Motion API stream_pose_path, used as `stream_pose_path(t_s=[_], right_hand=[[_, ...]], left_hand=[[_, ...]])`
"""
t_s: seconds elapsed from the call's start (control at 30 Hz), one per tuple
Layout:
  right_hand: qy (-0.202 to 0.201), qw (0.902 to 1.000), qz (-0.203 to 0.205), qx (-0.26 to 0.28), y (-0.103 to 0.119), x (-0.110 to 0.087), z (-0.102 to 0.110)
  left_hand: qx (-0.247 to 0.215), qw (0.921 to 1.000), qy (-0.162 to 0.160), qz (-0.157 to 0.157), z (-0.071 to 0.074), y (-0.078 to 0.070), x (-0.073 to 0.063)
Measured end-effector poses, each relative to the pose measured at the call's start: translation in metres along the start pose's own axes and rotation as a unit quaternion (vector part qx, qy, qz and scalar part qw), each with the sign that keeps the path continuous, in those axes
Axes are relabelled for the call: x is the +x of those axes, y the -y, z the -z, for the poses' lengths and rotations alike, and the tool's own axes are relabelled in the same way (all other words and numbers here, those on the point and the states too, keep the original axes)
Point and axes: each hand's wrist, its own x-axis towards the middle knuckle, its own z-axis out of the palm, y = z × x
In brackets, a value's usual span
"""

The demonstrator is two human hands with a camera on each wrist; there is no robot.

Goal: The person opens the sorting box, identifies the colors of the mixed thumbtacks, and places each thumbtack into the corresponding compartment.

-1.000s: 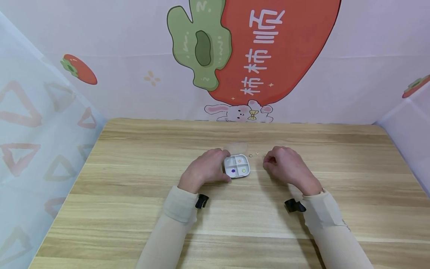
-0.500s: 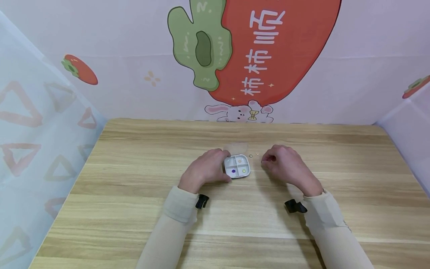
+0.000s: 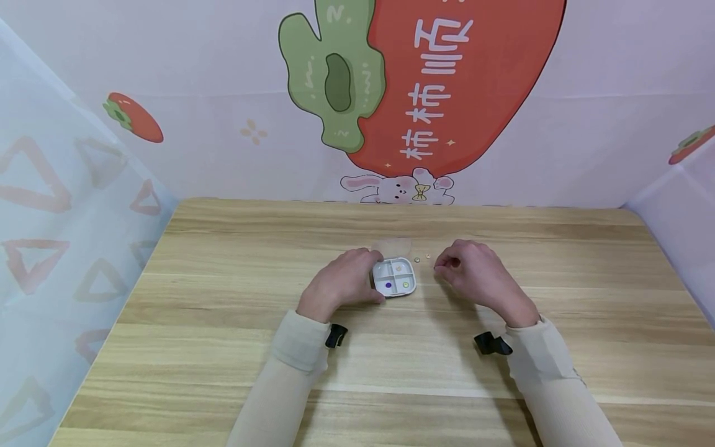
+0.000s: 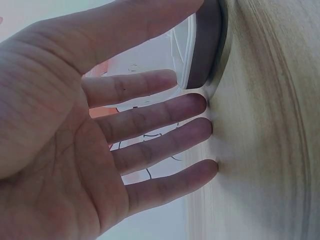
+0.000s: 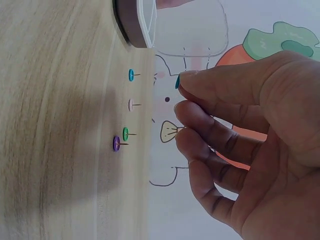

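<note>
A small white pill box [image 3: 394, 277] with a grid of compartments lies on the table, its clear lid [image 5: 192, 30] swung back. My left hand [image 3: 343, 281] holds its left side between thumb and index finger; the other fingers are straight, tips on the wood. A purple thumbtack [image 3: 388, 285], a yellowish one [image 3: 406, 285] and an orange-pink one [image 3: 399, 269] lie in separate compartments. My right hand [image 3: 475, 273] pinches a teal thumbtack [image 5: 177, 81] just right of the box. Beneath that hand lie a blue thumbtack [image 5: 131, 75], a pink one [image 5: 131, 105], a green one [image 5: 125, 134] and a purple one [image 5: 116, 144].
The wooden table [image 3: 223, 372] runs back to a printed cloth backdrop [image 3: 223, 155]. Another cloth wall [image 3: 72, 248] borders the left side. A black strap piece [image 3: 491, 343] is on the right wrist, another [image 3: 336, 335] on the left.
My right hand has shifted slightly left and up toward the box, with its fingertips pinched. The left hand and the pill box have stayed in place.
</note>
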Motion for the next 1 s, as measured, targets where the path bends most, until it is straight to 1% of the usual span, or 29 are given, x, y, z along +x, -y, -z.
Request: stream_pose_path(t_s=[0.2,0.43,0.7,1.0], right_hand=[[-0.004,0.9999,0.004,0.015,0.001,-0.0003,0.001],[-0.007,0.9969,0.029,0.072,0.0023,-0.0005,0.0008],[0.007,0.9934,0.019,0.113,0.0046,-0.0004,0.0006],[0.016,0.9911,0.011,0.132,0.0065,-0.0005,0.0]], left_hand=[[-0.002,1.0,0.0,0.003,-0.0005,-0.0005,0.0001],[-0.003,1.0,-0.001,0.003,-0.0002,-0.0011,-0.0003],[-0.002,1.0,0.001,0.005,-0.0004,-0.0015,-0.0001],[-0.006,1.0,-0.002,-0.006,-0.0013,-0.0007,0.0013]])
